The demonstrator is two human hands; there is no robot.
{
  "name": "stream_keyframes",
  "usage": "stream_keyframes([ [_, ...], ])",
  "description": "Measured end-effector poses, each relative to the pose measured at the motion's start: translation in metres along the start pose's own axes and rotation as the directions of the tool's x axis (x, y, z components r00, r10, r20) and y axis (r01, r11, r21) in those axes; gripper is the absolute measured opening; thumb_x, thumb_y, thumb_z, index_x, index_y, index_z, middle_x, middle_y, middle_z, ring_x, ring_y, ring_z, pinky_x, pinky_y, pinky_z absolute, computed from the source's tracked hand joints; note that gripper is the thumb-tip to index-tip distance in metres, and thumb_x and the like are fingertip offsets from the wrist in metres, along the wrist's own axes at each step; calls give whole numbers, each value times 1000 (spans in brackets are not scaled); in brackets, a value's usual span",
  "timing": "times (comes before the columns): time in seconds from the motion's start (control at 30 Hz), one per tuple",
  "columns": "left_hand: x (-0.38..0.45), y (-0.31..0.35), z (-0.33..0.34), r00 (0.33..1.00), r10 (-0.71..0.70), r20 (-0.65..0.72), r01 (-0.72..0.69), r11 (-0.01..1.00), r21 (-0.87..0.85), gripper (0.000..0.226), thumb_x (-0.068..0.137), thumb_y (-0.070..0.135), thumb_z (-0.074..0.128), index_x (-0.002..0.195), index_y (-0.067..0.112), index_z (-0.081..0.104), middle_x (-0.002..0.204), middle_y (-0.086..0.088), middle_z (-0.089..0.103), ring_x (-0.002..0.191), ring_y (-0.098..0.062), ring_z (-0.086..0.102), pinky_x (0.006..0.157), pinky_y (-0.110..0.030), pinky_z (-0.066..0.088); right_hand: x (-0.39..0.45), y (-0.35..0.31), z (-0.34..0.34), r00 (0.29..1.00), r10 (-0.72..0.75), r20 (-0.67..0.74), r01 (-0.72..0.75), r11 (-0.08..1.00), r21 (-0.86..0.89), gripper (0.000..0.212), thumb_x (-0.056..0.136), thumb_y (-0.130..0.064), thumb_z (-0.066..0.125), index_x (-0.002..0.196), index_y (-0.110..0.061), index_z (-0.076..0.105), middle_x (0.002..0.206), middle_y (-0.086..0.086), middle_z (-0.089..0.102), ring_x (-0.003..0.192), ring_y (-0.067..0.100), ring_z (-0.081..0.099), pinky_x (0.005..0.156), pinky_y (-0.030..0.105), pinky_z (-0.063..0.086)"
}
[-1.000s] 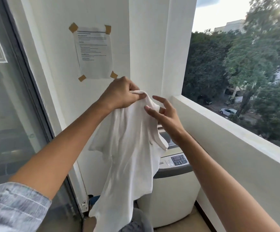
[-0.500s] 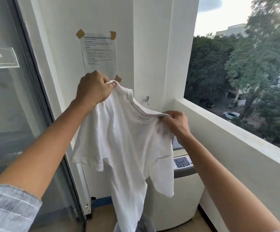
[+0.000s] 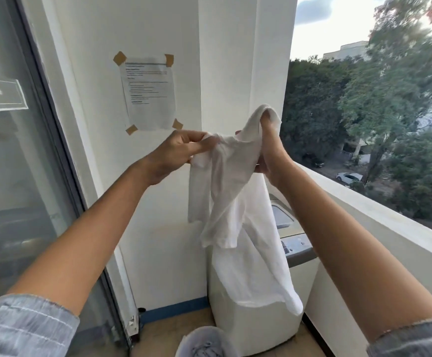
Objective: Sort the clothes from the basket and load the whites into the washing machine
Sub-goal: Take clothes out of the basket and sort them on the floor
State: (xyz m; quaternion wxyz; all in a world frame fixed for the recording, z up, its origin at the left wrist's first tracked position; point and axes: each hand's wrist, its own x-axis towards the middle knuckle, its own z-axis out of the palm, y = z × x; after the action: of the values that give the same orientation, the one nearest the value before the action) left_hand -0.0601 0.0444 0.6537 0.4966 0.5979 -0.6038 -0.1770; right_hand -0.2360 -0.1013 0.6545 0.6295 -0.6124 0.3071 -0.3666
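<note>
Mid-frame, left hand [image 3: 177, 150] and right hand [image 3: 267, 148] each pinch a white shirt [image 3: 238, 215], inspecting; next, lower it into washing machine [image 3: 297, 249]

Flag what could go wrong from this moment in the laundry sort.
The white shirt hangs high, held only by the left hand pinching an edge and the right hand; a slipped grip could drop it beside the open balcony ledge. The washing machine lid looks closed, needing a free hand.

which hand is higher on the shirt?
The right hand: it lifts the white shirt up to a peak, while the left hand pinches it lower, by the taped notice.
</note>
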Motion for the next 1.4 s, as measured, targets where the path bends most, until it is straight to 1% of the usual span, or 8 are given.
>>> stream_keyframes([
  [0.2,-2,17,30,976,79,200,-68,996,-64,38,94,43,75,119,14,78,123,1,73,116,-14,67,105,-31,51,-19,-21,9,973,-213,87,195,964,182,67,100,-69,42,123,-13,72,110,8,79,91,25,76,92,48,60],
  [0.43,4,38,44,996,62,-59,-67,995,-79,25,89,36,81,109,22,83,106,4,81,106,-15,75,98,-29,59,-40,-41,3,897,-417,143,383,898,216,29,80,-17,64,107,-11,58,90,16,62,77,33,63,63,39,53],
  [0.6,9,46,54,874,177,-452,-203,979,-9,6,89,45,80,91,40,81,86,21,78,81,3,72,76,-10,55,-48,-9,-15,479,-867,-138,855,497,-149,46,101,-32,67,138,-10,52,93,11,75,82,23,79,62,43,65],
  [0.77,11,63,31,909,-106,-404,-190,756,-626,29,97,35,71,73,25,84,83,4,75,84,-13,74,81,-34,62,-43,49,-18,869,-456,194,461,887,22,84,83,-55,72,153,-17,44,143,3,63,127,10,64,102,34,56],
  [0.97,14,54,24,914,-258,-314,-218,341,-914,68,106,63,30,135,11,62,129,-19,71,116,-36,71,91,-44,60,-60,123,13,660,-98,745,-135,960,246,41,91,-36,75,124,-13,69,106,9,78,99,25,77,91,36,60],
  [1.17,15,6,-8,704,-601,-379,-118,426,-897,66,102,66,35,149,22,51,152,-12,53,133,-33,56,99,-48,44,-40,107,14,974,151,168,-128,982,-137,36,63,-42,92,75,-10,79,76,5,74,64,23,64,64,32,54],
  [1.33,5,-49,-22,464,-866,-184,269,336,-903,91,93,52,58,165,19,14,170,-26,-9,154,-54,-13,117,-79,8,-16,84,7,993,-72,-93,36,941,-337,58,50,-40,95,96,-20,66,102,-1,72,92,18,71,83,37,61],
  [1.4,4,-57,-21,509,-840,-186,247,350,-904,93,94,49,60,166,19,10,171,-23,-8,153,-56,-12,114,-82,10,-11,73,13,991,-108,-80,71,925,-373,56,51,-40,94,99,-26,68,107,2,72,98,21,72,89,43,62],
])
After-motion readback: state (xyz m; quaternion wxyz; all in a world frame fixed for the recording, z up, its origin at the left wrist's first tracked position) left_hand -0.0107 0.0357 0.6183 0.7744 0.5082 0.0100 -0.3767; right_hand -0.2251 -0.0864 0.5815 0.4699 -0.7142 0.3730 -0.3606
